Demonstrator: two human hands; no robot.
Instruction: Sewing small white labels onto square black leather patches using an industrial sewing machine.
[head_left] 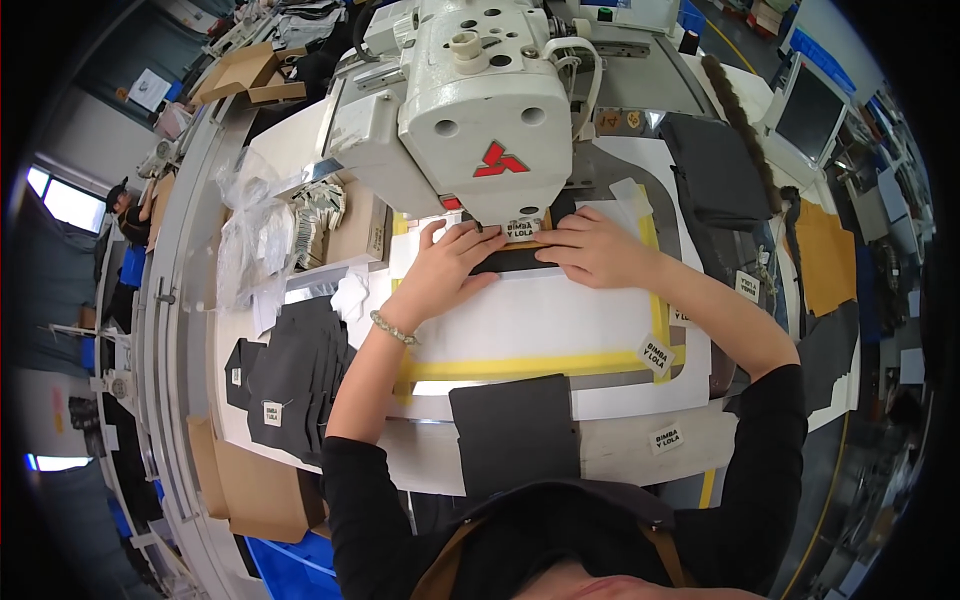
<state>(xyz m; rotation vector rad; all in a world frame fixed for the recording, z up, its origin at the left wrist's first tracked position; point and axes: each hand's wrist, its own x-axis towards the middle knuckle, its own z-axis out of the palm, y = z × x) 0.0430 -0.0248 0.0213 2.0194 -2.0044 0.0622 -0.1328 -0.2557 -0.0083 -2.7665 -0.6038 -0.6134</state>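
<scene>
My left hand [443, 268] and my right hand [592, 247] both press flat on a narrow dark strip [512, 261] lying on a white template board [540, 325] edged with yellow tape. The strip sits just below the head of a large white sewing machine [470, 110]. Fingertips of both hands meet near the machine's needle area, where a small white label [521, 229] lies. A beaded bracelet [392, 327] is on my left wrist. A dark rectangular fabric piece [514, 433] lies at the near edge of the table.
A stack of dark cut pieces with white labels [295, 375] lies at left, with clear plastic bags [250, 245] behind it. Dark fabric [715, 170] and a tan sheet [825, 255] sit at right. Cardboard boxes [245, 75] stand far left. Another person [125, 205] is at far left.
</scene>
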